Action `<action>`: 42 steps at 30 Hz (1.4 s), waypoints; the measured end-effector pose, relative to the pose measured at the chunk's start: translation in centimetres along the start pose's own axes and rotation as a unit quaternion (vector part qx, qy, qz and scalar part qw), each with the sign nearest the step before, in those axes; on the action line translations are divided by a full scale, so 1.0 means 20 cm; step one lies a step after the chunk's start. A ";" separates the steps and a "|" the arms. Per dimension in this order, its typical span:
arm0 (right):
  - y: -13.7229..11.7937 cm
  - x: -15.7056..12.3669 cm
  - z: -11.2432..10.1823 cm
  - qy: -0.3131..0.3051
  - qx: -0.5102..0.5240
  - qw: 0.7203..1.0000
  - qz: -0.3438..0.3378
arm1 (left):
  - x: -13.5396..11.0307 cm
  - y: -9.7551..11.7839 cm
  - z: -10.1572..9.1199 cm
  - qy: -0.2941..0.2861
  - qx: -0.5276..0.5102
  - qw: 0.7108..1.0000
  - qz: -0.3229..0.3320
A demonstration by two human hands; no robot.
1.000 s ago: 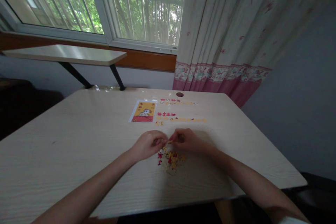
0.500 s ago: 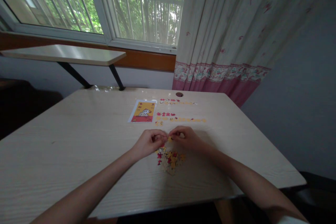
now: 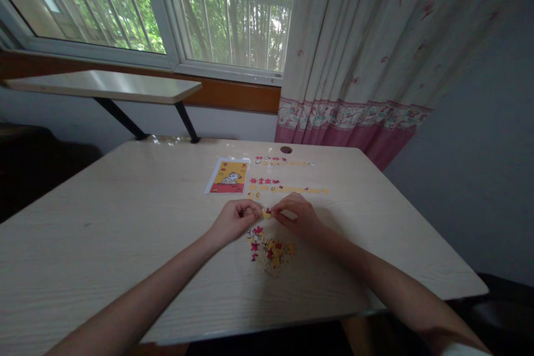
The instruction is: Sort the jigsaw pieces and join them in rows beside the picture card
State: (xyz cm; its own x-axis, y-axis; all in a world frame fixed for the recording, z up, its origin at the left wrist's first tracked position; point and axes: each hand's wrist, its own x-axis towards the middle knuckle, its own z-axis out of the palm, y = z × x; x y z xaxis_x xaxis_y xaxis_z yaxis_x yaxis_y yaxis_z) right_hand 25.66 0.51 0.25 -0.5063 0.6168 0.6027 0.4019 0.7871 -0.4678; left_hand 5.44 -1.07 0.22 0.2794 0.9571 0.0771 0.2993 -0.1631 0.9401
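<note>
Pale wood grain covers the tabletop (image 3: 125, 222), its near edge running across the bottom of the view below both forearms. Closest in, a loose heap of puzzle pieces (image 3: 275, 256), red, yellow and pale, lies midway between the forearms; no finger touches it.

Just beyond the heap, a yellow piece (image 3: 266, 213) with a dark red patch is at the fingertips of both hands. It sits directly between them, so neither hand is clearly nearer. The left hand (image 3: 233, 219), fingers curled in, pinches its left side; the right hand (image 3: 301, 216), thumb and forefinger drawn together, pinches its right side. Its longer extent seems to run left to right, from one hand to the other, though it is too small to be sure, or to tell whether it is one piece or two joined.

Straight ahead, a short yellow pair (image 3: 253, 195) lies just past the left fingertips, which are nearer to it than the right ones. Behind that pair stretches a long yellow row (image 3: 296, 190), close to the right knuckles, then a short red row (image 3: 263, 181). The picture card (image 3: 229, 176) lies left of these rows. Farther back are two more rows (image 3: 283, 164), a round hole (image 3: 286, 149), the curtain (image 3: 342, 39) and the window (image 3: 233, 16).
</note>
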 end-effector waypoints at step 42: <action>0.16 0.14 0.07 -0.111 -0.169 0.968 0.148 | -0.03 0.01 -0.14 -0.154 0.258 0.937 0.178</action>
State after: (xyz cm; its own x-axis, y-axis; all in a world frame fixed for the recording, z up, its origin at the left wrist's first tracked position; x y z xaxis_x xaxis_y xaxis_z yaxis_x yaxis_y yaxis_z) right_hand 24.44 4.80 -0.48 -0.4682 0.8301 0.3029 0.7620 0.5528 -0.3372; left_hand 2.82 -0.94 1.20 0.6715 0.7184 0.1815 0.5166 -0.6295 0.5803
